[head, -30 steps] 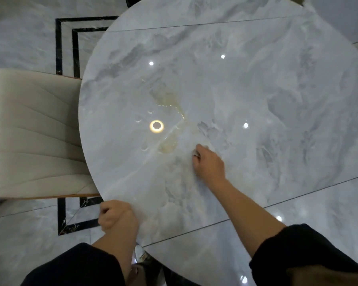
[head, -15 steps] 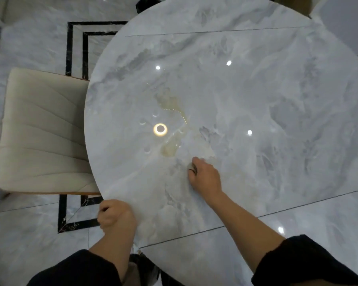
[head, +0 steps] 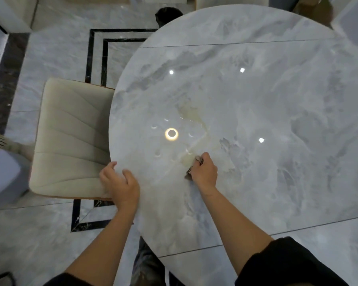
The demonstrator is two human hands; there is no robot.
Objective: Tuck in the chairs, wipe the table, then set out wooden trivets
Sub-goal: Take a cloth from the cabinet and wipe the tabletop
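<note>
A round grey marble table [head: 277,120] fills the right of the view. My right hand [head: 205,172] presses a small crumpled grey cloth [head: 194,166] flat on the tabletop, beside a yellowish stain [head: 191,112]. My left hand [head: 118,182] rests at the table's left rim with fingers spread, holding nothing. A cream padded chair [head: 70,137] stands at the left with its seat partly under the rim. No wooden trivets are in view.
The marble floor [head: 50,54] has black inlay lines running beneath the chair. A pale grey object [head: 2,174] sits at the far left edge. A dark rounded thing [head: 167,15] lies beyond the table's far rim. Ceiling lights reflect off the tabletop.
My left hand has risen from below the rim and opened onto the table's edge. My right hand with the cloth has slid a little leftward and nearer. The view has pulled back.
</note>
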